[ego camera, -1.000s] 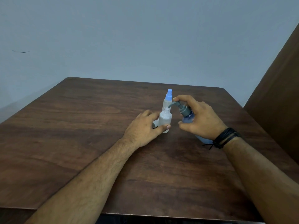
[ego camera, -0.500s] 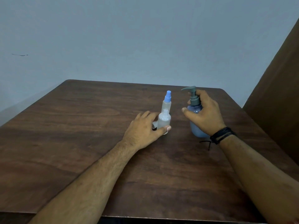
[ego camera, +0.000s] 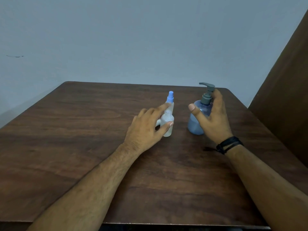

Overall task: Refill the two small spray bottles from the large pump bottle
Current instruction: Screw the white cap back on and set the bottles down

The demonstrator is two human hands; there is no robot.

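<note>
A large blue pump bottle [ego camera: 195, 121] with a grey pump head stands upright on the wooden table [ego camera: 83, 139]. My right hand [ego camera: 214, 121] sits just to its right with thumb and fingers spread loosely around it. Two small clear bottles stand to the left. The nearer small bottle [ego camera: 167, 126] has a bare neck. Right behind it, the spray bottle [ego camera: 170, 98] carries a blue cap. My left hand [ego camera: 145, 129] is beside them, thumb touching the nearer bottle and index finger stretched toward the rear one. A small white piece [ego camera: 158, 122] shows behind my thumb.
A dark brown panel [ego camera: 286, 97] rises along the table's right side. A plain grey-blue wall [ego camera: 150, 39] stands behind the far edge. I wear a black cord bracelet [ego camera: 229, 145] on my right wrist.
My right hand tilted the pump bottle back from the small bottle, set it upright to the right and loosened its grip. My left fingers lifted off the small bottle.
</note>
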